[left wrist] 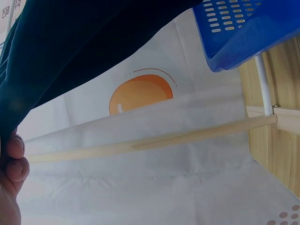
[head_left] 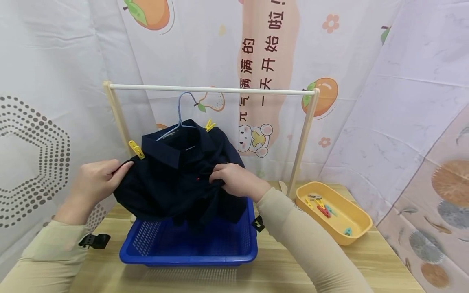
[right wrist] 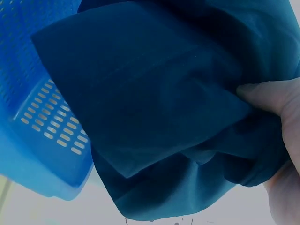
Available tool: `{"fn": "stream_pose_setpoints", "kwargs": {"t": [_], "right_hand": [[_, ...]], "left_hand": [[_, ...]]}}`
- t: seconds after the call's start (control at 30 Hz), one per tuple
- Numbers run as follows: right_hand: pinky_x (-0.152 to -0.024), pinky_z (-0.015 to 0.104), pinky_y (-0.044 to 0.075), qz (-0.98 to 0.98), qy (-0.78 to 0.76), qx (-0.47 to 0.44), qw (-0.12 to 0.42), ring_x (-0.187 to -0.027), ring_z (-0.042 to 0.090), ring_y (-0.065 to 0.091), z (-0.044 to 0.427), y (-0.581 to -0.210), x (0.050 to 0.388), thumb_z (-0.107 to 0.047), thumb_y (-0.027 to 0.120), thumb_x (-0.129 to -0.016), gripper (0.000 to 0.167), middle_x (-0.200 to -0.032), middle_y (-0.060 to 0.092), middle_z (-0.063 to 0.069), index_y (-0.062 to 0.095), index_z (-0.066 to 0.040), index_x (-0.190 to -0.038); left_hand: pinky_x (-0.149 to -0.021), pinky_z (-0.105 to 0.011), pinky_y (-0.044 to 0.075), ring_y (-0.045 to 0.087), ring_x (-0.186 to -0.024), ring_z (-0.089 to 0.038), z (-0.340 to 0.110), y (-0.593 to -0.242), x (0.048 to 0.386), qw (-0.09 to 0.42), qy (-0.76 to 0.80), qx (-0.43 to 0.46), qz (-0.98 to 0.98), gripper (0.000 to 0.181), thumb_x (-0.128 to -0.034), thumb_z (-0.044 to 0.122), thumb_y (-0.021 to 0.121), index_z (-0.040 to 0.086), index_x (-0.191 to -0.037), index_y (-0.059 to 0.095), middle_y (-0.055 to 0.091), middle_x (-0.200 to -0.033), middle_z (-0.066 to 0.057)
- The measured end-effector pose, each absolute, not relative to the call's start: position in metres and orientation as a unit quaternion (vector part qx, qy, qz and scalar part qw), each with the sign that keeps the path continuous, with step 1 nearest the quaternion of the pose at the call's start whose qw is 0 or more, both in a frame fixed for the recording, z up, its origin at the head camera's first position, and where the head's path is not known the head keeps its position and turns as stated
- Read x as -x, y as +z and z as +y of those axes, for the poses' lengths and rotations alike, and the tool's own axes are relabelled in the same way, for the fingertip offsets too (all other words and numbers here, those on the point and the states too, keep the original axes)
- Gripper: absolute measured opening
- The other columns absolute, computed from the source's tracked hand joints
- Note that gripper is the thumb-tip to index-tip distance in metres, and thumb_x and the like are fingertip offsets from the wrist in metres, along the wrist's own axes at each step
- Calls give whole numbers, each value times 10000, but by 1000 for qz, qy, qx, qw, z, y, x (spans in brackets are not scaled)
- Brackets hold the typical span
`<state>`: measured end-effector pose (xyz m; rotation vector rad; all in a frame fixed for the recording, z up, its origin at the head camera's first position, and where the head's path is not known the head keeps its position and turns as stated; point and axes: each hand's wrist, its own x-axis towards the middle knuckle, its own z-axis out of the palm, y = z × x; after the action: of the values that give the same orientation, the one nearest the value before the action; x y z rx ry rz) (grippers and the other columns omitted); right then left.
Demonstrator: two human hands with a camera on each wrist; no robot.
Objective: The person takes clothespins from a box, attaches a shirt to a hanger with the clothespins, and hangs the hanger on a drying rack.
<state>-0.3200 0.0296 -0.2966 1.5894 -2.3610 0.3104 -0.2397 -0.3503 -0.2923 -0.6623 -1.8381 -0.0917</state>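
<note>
A dark navy collared shirt [head_left: 165, 183] hangs on a light blue wire hanger [head_left: 179, 110], above a blue basket [head_left: 188, 259]. One yellow clothespin [head_left: 136, 149] clips the left shoulder, another yellow clothespin [head_left: 210, 125] the right. My left hand [head_left: 97, 179] pinches the cloth at the left shoulder or sleeve; in the left wrist view its fingertips [left wrist: 17, 161] show at the edge of the fabric. With my right hand [head_left: 238, 179] I grip the shirt's chest on the right side. The right wrist view shows the thumb [right wrist: 265, 93] pressed into the folds, the other fingers mostly hidden.
A white rail [head_left: 220, 90] on wooden posts [head_left: 304, 138] spans behind the shirt. To the right, a yellow tray [head_left: 353, 203] holds several small clothespins in red, yellow and teal. Everything stands on a wooden table [head_left: 282, 260], with printed curtains [head_left: 366, 101] around it.
</note>
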Motion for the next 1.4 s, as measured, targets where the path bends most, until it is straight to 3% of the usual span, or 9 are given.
{"fn": "stream_pose_setpoints", "kwargs": {"t": [1.4], "right_hand": [[-919, 343, 524, -813, 139, -538, 176, -1032, 194, 651, 97, -281, 322, 130, 717, -799, 342, -1090, 671, 16, 751, -114, -1036]], "left_hand": [[-437, -273, 138, 174, -439, -63, -306, -296, 260, 560, -69, 303, -768, 559, -1075, 433, 493, 202, -601, 308, 150, -600, 166]]}}
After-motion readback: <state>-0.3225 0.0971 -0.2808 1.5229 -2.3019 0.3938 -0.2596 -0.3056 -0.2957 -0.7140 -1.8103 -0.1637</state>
